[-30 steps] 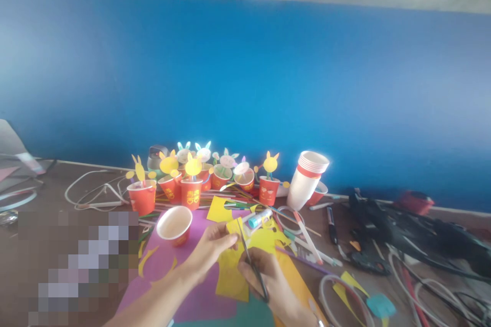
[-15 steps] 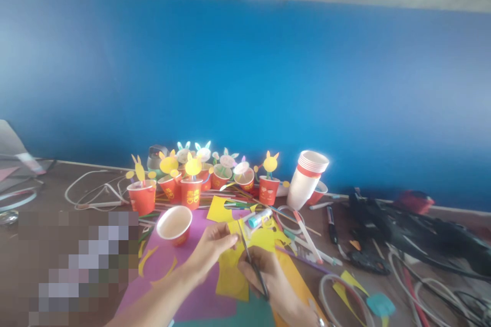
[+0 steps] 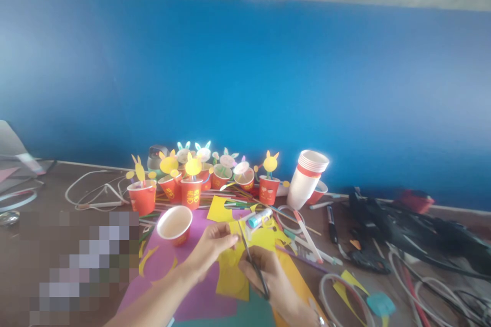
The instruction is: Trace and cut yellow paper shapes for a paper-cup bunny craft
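Note:
My left hand pinches a small piece of yellow paper between thumb and fingers. Black-handled scissors are gripped in my right hand, and their blades reach up to the right edge of that paper. Whether the blades are closed on it I cannot tell. Beneath both hands lie more yellow sheets with cut-outs, on a purple sheet. An open paper cup stands left of my left hand. Just beyond the scissors' tips rests a glue stick with a blue end.
Red paper cups with animal-faced paper figures line the back. A leaning stack of white cups stands right of them. Cables, a black marker and a black bag crowd the right. A blue partition rises behind.
Almost nothing differs. Both hands, the scissors and the yellow paper have stayed in nearly the same place.

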Tool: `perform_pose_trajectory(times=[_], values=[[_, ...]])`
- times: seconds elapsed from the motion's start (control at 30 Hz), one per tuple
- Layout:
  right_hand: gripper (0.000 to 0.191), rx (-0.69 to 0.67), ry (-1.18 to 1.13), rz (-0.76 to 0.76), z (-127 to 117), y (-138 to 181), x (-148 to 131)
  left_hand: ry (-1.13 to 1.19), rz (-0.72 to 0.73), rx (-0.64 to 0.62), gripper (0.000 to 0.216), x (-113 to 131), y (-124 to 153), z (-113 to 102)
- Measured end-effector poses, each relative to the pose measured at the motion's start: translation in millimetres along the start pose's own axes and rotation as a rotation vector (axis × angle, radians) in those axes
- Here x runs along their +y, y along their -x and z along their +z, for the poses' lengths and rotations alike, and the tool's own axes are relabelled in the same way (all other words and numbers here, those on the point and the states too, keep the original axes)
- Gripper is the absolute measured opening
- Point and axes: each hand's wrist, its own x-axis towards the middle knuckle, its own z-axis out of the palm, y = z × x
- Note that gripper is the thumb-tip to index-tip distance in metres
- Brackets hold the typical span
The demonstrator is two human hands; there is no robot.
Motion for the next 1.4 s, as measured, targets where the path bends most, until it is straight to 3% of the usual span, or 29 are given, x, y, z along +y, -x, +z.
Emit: perform_pose_trajectory(times=[0.33, 0.63, 1.03, 1.4], values=[[0.035, 0.011, 0.021, 0.003, 0.1, -0.8, 3.6, 0.028, -0.001, -0.007, 0.025, -4.0, -2.6, -2.2], [0.034, -0.003, -0.027, -0.031, 0.3, -2.1, 9.1, 0.03, -0.002, -0.087, 0.022, -7.9, -4.5, -4.1], [0.028, -0.006, -0.028, -0.01, -2.8, -2.6, 10.1, 0.068, -0.053, 0.007, 0.025, -5.4, -3.6, -2.9], [0.029, 0.003, -0.036, 0.015, -2.4, -5.0, 12.2, 0.015, -0.014, 0.06, 0.021, -4.5, -1.9, -1.8]])
